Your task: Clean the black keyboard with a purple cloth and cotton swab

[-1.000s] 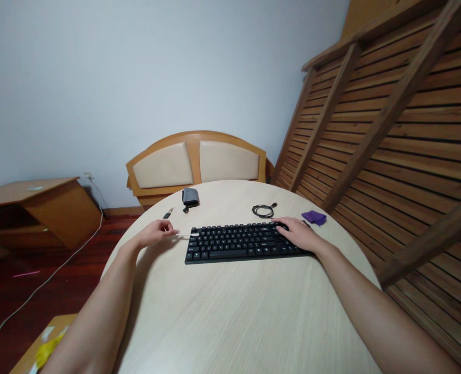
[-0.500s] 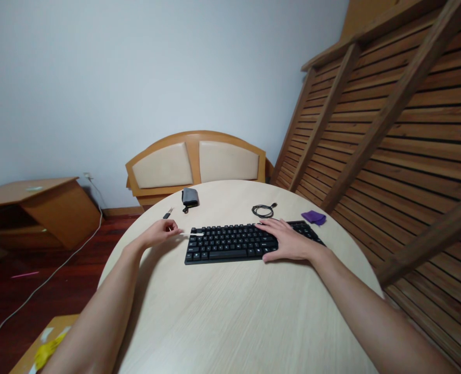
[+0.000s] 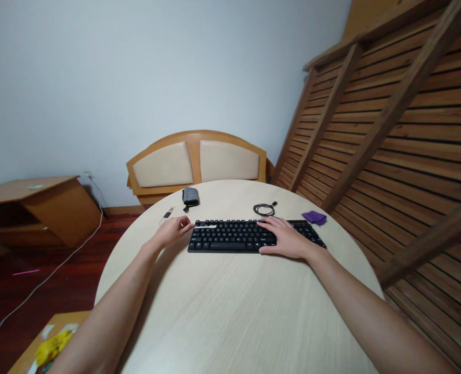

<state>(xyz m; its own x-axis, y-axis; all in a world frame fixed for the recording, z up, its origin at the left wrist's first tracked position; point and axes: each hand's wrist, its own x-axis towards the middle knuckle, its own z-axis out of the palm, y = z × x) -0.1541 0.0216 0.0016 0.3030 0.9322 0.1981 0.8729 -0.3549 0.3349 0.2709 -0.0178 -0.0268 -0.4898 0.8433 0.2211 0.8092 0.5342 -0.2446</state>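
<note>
A black keyboard [image 3: 230,240] lies across the round table [image 3: 230,311]. My right hand [image 3: 282,238] spans its right part, with the fingers near the far edge and the thumb at the near edge, holding it. Beside its upper left corner, my left hand [image 3: 174,230] pinches a thin white stick [image 3: 207,226] that points right over the upper row of keys. I cannot make out the stick's exact kind. Behind the left hand lies a small dark-ended tool [image 3: 168,213]. My right hand covers some of the keys.
Toward the far edge are a grey pouch [image 3: 191,196], a coiled black cable [image 3: 264,209] and a purple cloth [image 3: 314,217]. A headboard [image 3: 195,156] stands behind the table. Wooden slats [image 3: 402,145] lean at the right; a low cabinet [image 3: 74,213] stands left.
The keyboard has shifted slightly away from me, my right hand moving with it. My left hand has moved right and slightly away, carrying the white stick further over the keys.
</note>
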